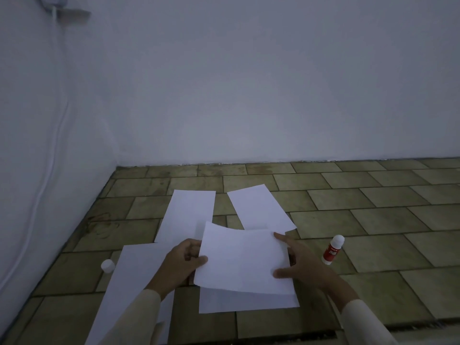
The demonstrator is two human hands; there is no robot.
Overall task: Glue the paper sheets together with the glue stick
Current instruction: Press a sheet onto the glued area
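A white paper sheet (pixel 242 258) is held between both hands just above another white sheet (pixel 246 302) lying on the tiled floor. My left hand (pixel 183 261) pinches its left edge, thumb on top. My right hand (pixel 302 266) grips its right edge with thumb and forefinger spread. A red and white glue stick (pixel 333 249) lies on the floor to the right of my right hand, apart from it. Its white cap (pixel 107 265) sits on the floor at the left. Three more white sheets lie around: one far left-centre (pixel 189 215), one far right-centre (pixel 258 207), one near left (pixel 134 290).
The floor is of greenish-brown tiles (pixel 373 220). A white wall (pixel 249 95) rises behind the papers and another wall at the left, with a white cable (pixel 53 120) running down it. Bare tiles stretch to the right of the glue stick.
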